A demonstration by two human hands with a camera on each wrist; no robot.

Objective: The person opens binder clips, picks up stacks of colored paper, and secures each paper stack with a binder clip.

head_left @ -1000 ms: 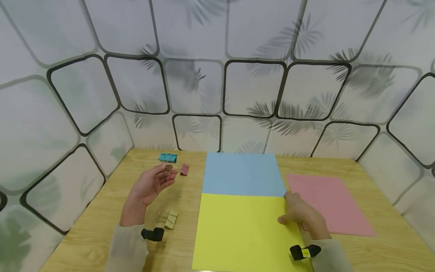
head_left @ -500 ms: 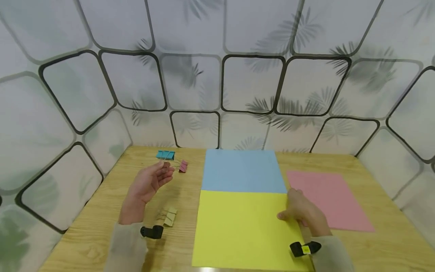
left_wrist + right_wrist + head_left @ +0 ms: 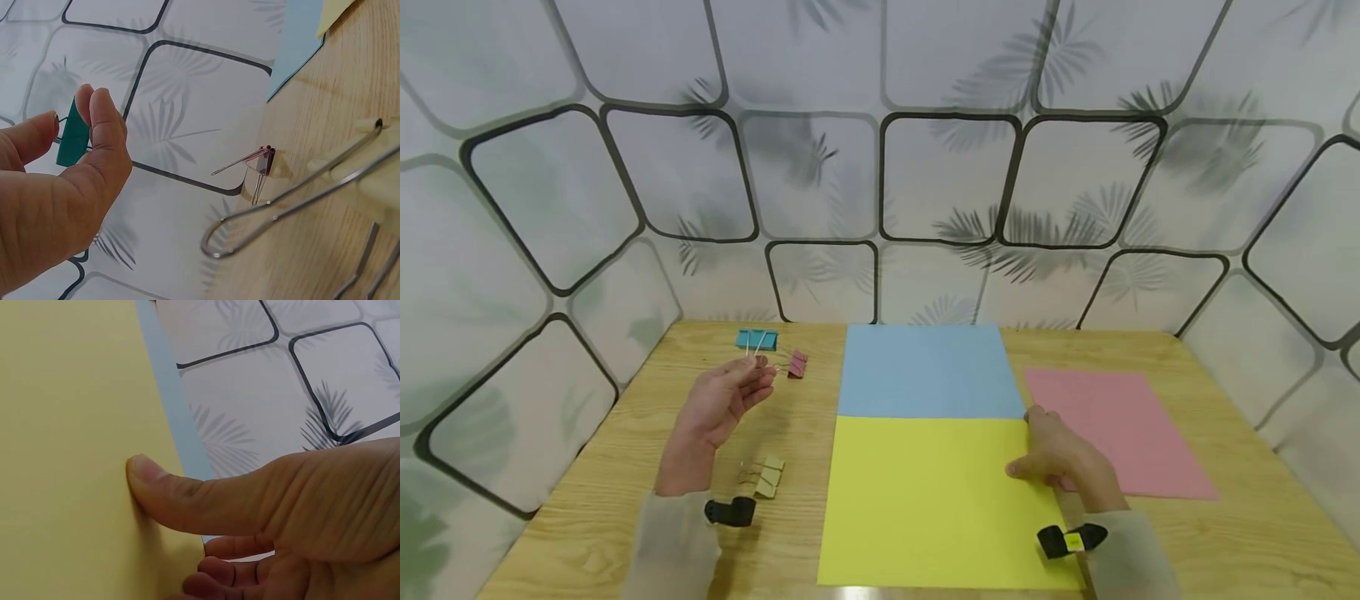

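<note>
My left hand (image 3: 722,404) pinches a blue-green binder clip (image 3: 75,134) by its wire handles. The left wrist view has this clip between thumb and fingers, in front of the wall and off the table. Near it on the table lies a pink binder clip (image 3: 797,364). Closer to me is a pale yellow binder clip (image 3: 769,477), its wire handles large in the left wrist view. My right hand (image 3: 1067,458) grips the right edge of a yellow sheet of paper (image 3: 925,500), thumb on top and fingers at the underside. A blue sheet (image 3: 925,371) shows beyond and beneath it.
A pink sheet (image 3: 1120,433) lies flat on the wooden table (image 3: 625,533), right of the yellow one. A patterned, pale wall covering (image 3: 932,283) rises behind the table and along both sides.
The head view has shifted a little, so everything sits slightly higher and further left. Both hands keep their grips; the clips and sheets on the table stay as they were.
</note>
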